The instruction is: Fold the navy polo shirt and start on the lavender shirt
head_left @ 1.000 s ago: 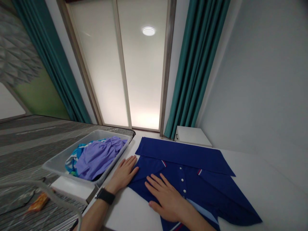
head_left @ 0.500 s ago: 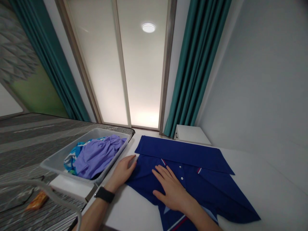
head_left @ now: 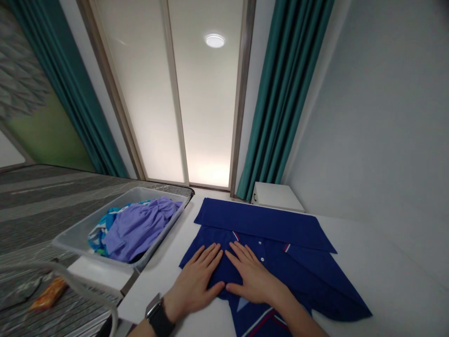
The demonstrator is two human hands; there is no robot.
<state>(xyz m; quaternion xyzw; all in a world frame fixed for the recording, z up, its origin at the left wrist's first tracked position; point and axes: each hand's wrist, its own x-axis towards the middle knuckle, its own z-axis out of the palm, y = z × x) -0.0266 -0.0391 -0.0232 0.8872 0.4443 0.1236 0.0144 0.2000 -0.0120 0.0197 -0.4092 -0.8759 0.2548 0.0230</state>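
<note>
A navy blue polo shirt (head_left: 266, 220) lies spread on the white table, its far part folded over in a straight band. White buttons and red-and-white trim show on its front. My left hand (head_left: 199, 278), with a black watch (head_left: 159, 316) on the wrist, rests flat on the left part of the shirt, fingers stretched out. Close beside it, my right hand (head_left: 250, 276) lies flat on the middle of the shirt, fingers spread. The thumbs nearly meet. Part of the shirt is hidden under my hands and right forearm.
Left of the shirt stands a clear plastic bin (head_left: 73, 234) holding purple cloth (head_left: 140, 229) and blue patterned cloth (head_left: 101, 229). A pale curved tube (head_left: 84, 288) crosses the lower left, near an orange packet (head_left: 49, 295). A white cabinet (head_left: 277, 194) stands beyond the table (head_left: 168, 248).
My left hand has moved right from the shirt's left edge and now lies flat on the cloth beside my right hand. My right hand has hardly moved.
</note>
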